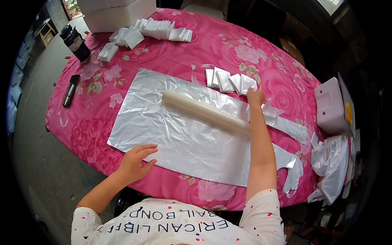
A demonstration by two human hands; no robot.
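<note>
A large white plastic carrier bag lies flat and creased before me, its strap-like handles toward the right. A pale cream roller or tube rests slantwise across it, its right end hidden behind my right forearm. Over the bag's near left edge, my left hand is open, its fingers stretched and holding nothing. My right hand reaches past the bag to a short row of folded white bags. Its fingers close on the right-hand folded bag, partly covering it.
A pink flowered cloth covers the table. At the far left are many folded white bags, a foam box, a dark bottle and a black case. On the right sit another foam box and loose bags.
</note>
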